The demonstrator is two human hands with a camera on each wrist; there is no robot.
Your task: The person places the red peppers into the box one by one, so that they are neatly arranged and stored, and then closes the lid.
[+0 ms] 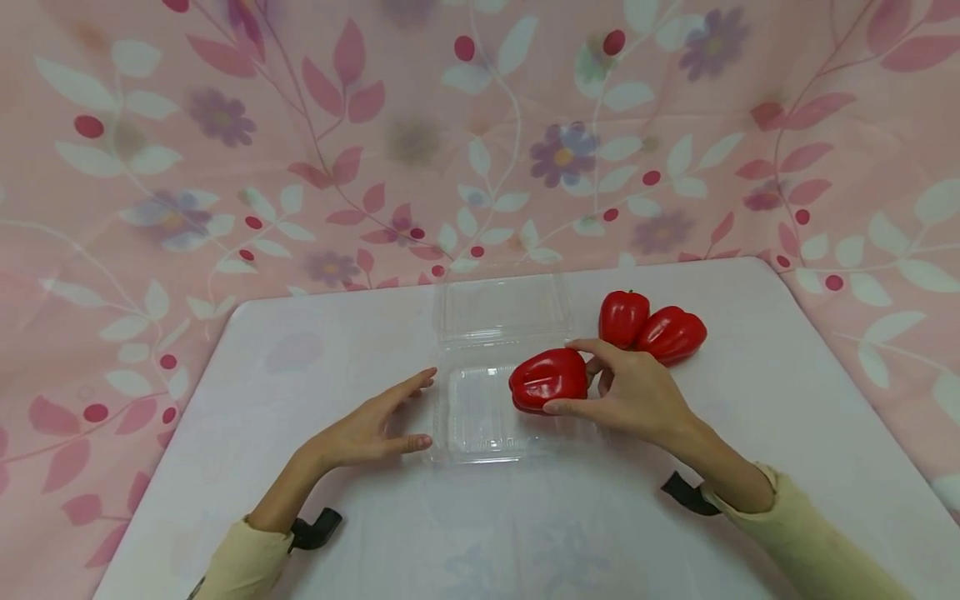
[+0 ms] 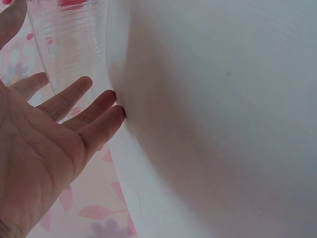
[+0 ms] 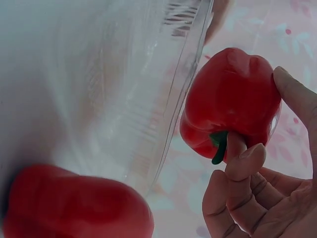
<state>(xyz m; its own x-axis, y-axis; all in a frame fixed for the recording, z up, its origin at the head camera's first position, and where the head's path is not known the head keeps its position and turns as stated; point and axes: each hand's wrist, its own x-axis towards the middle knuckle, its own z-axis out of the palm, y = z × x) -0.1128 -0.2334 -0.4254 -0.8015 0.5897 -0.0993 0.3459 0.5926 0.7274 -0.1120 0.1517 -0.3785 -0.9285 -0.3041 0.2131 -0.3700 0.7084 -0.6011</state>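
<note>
A red bell pepper (image 1: pixel 550 380) with a green stem is held by my right hand (image 1: pixel 637 392), thumb on one side and fingers on the other. It hangs over the right part of a clear plastic container (image 1: pixel 480 417), whose hinged lid (image 1: pixel 504 307) lies folded back, away from me. In the right wrist view, the fingers sit beside the stem of the pepper (image 3: pixel 233 99). My left hand (image 1: pixel 371 425) is at the container's left edge, fingers spread and holding nothing. The left wrist view shows its palm and extended fingers (image 2: pixel 64 101) next to the container wall.
Two more red bell peppers stand on the white table right of the container: one at the back (image 1: pixel 623 318) and one lying beside it (image 1: pixel 672 335). A pink floral cloth (image 1: pixel 480 150) hangs behind the table's far edge.
</note>
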